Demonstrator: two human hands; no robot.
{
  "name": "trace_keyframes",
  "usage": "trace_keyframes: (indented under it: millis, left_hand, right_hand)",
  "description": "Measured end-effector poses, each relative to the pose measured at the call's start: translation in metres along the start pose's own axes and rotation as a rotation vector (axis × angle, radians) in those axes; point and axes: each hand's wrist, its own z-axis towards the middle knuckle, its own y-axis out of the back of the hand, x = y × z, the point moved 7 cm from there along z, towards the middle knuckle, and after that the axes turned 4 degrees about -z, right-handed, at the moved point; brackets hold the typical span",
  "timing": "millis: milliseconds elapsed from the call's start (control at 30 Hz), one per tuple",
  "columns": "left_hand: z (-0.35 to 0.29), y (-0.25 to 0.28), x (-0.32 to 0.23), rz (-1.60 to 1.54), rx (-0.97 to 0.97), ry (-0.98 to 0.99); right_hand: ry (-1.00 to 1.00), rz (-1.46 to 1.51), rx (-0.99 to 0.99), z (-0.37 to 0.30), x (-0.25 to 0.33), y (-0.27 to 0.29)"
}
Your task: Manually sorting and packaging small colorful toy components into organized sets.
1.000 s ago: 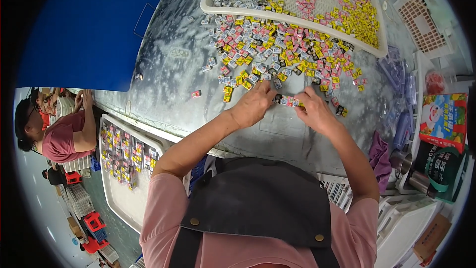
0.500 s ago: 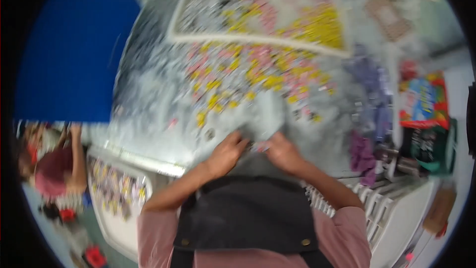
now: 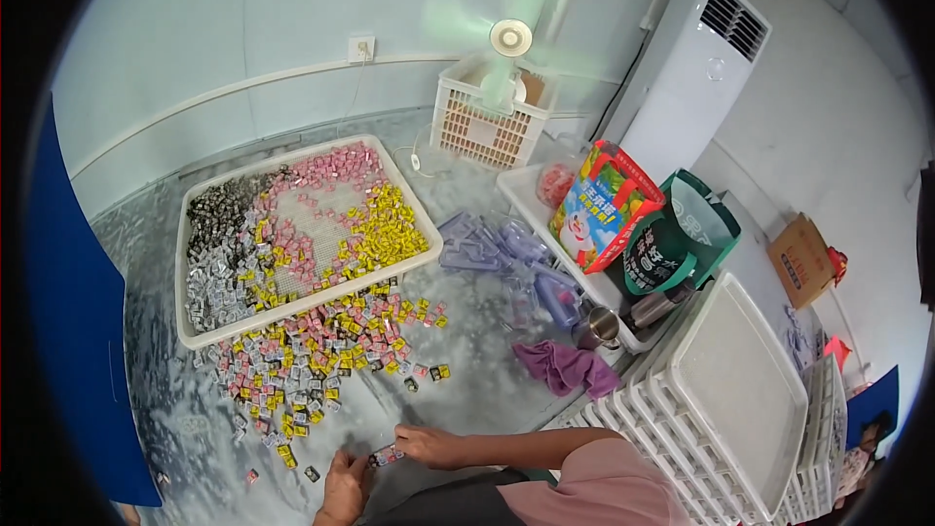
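Note:
At the near edge of the table, my left hand [image 3: 345,489] and my right hand [image 3: 427,446] are close together. Between their fingers is a short row of small coloured pieces [image 3: 386,456], pinched at both ends. Whether a clear wrap goes round the row is too small to tell. Beyond my hands a loose heap of small pink, yellow, black and white pieces [image 3: 312,351] spreads over the grey table [image 3: 467,394]. Behind the heap lies a large white mesh tray [image 3: 310,307], filled with like pieces grouped roughly by colour.
Clear purple plastic containers [image 3: 557,300], a purple cloth [image 3: 565,368] and a metal cup [image 3: 596,329] lie to the right. Further right stand shopping bags [image 3: 604,214] and stacked white trays [image 3: 745,380]. A fan [image 3: 510,39] runs by a white crate [image 3: 487,127]. A blue panel [image 3: 73,331] borders the left.
My view has swung up and to the right, bringing the fan, wall and air conditioner in. Both hands stay together at the near edge, with the row between them.

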Motion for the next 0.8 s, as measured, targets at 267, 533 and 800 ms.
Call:
trace_keyframes:
  millis: [267,533,800]
  left_hand:
    - [-0.005,0.003,-0.001,-0.018,-0.044,0.034]
    - [-0.021,0.005,0.005,-0.040,-0.048,0.107]
    - [-0.009,0.005,-0.005,0.050,-0.057,0.093]
  right_hand:
    - [0.067,-0.017,-0.123,-0.013,0.004,0.000]
    - [0.172,-0.205,-0.402,-0.038,0.030,0.003]
    - [0.197,-0.220,-0.405,-0.035,0.019,0.018]
